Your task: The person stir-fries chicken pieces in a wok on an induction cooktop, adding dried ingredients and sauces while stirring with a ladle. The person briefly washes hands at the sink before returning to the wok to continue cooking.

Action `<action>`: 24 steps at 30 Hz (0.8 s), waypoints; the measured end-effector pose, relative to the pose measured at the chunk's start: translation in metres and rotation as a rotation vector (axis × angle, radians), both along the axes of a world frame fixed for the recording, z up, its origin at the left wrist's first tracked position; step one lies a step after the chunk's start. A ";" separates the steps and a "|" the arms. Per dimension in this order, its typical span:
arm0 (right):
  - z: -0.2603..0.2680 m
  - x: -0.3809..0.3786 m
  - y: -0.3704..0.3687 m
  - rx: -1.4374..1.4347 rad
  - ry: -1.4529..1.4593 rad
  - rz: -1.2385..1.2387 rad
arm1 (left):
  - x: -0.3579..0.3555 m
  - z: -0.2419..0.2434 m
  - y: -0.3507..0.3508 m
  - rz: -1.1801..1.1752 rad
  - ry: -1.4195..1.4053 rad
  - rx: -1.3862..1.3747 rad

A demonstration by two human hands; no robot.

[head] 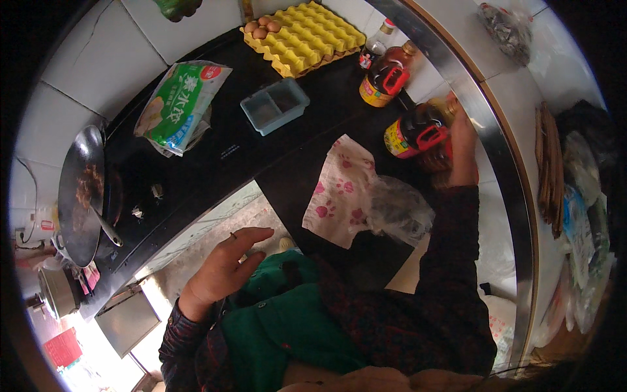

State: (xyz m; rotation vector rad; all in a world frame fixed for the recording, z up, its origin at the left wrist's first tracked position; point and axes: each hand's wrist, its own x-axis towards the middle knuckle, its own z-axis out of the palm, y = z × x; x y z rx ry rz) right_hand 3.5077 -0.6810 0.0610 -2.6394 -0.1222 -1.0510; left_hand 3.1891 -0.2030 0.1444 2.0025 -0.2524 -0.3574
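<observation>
My left hand hangs in front of my body, holding nothing, with the thumb apart from the fingers. My right hand is at the far right of the counter, its fingers by the neck of a dark sauce bottle with a red handle. Blur hides whether the fingers grip it. A similar large bottle stands behind, beside a smaller red-capped bottle. Close to my right forearm lie a cloth with pink paw prints and a crumpled clear plastic bag.
A wok with browned food and a spatula sits at left. Along the black counter are a green-and-white food package, a two-part plastic box and a yellow egg tray with several eggs. A metal-edged frame curves along the right.
</observation>
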 end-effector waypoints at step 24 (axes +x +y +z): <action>0.097 -0.131 0.251 0.133 0.237 0.508 | -0.087 0.005 0.112 0.162 -0.248 -0.096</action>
